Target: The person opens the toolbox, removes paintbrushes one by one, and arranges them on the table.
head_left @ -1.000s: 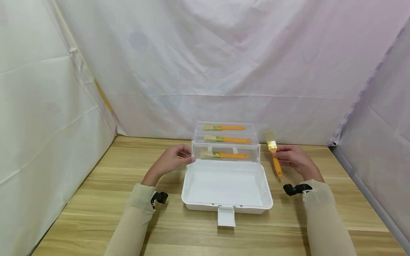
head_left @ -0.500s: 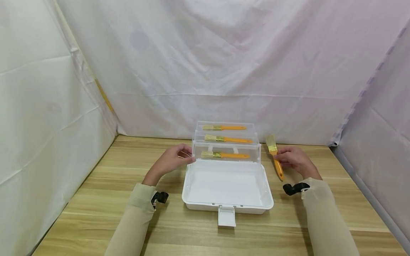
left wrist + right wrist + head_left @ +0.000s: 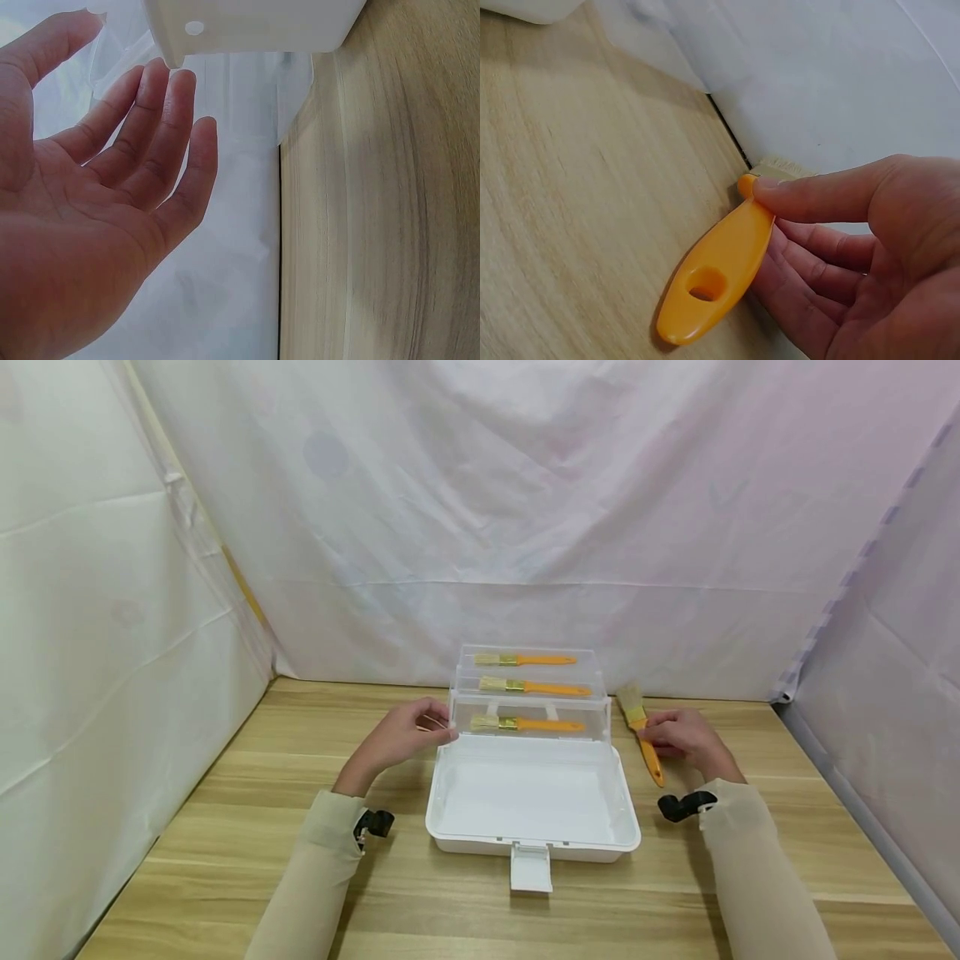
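An opened white box [image 3: 532, 793] stands at the table's middle, its clear lid and tiered trays [image 3: 607, 714] raised at the back. Three paintbrushes with orange handles are at the raised tiers: a rear brush [image 3: 546, 660], a middle brush [image 3: 551, 689] and a front brush [image 3: 549, 725]. My left hand [image 3: 401, 735] is at the left side of the raised part, fingertips by its edge; the left wrist view shows loosely bent fingers [image 3: 154, 161]. Right of the box, my right hand [image 3: 690, 739] pinches another paintbrush [image 3: 720, 262] by its handle, bristles pointing to the back.
A white latch [image 3: 531, 870] hangs down from the box's front. The wooden table [image 3: 225, 827] extends on both sides of the box. White cloth [image 3: 525, 510] hangs behind the table, with more at the left and right sides.
My right hand has shifted slightly down and left, with the paintbrush in its grip lowered toward the table. The left hand and the box stay where they were.
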A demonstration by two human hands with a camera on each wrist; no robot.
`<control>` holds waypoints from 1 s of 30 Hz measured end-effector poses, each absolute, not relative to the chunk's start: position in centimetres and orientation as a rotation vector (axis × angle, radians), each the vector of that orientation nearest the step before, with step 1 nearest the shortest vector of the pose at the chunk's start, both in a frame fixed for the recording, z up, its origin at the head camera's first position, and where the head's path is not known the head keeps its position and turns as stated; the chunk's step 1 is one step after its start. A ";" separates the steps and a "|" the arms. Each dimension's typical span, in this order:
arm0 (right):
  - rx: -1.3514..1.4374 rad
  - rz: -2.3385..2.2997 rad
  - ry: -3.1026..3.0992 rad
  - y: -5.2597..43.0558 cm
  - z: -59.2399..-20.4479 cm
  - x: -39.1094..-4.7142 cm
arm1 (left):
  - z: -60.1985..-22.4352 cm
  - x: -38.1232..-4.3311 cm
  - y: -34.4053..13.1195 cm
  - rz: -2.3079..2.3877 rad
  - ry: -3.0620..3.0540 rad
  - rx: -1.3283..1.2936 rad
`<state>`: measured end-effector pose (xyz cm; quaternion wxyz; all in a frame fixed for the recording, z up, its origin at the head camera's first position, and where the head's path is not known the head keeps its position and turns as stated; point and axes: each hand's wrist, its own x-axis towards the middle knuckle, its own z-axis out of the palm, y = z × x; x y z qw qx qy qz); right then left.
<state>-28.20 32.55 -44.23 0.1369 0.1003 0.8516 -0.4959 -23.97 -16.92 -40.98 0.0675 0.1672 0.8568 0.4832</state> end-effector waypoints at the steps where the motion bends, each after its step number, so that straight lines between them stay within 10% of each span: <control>1: 0.286 -1.431 2.471 32.5 -44.2 -28.2 | -41.0 -24.0 -16.9 1.456 2.581 0.504; 30: 0.399 -1.215 2.579 32.0 -44.2 -28.3 | -40.9 -23.9 -17.0 1.442 2.590 0.507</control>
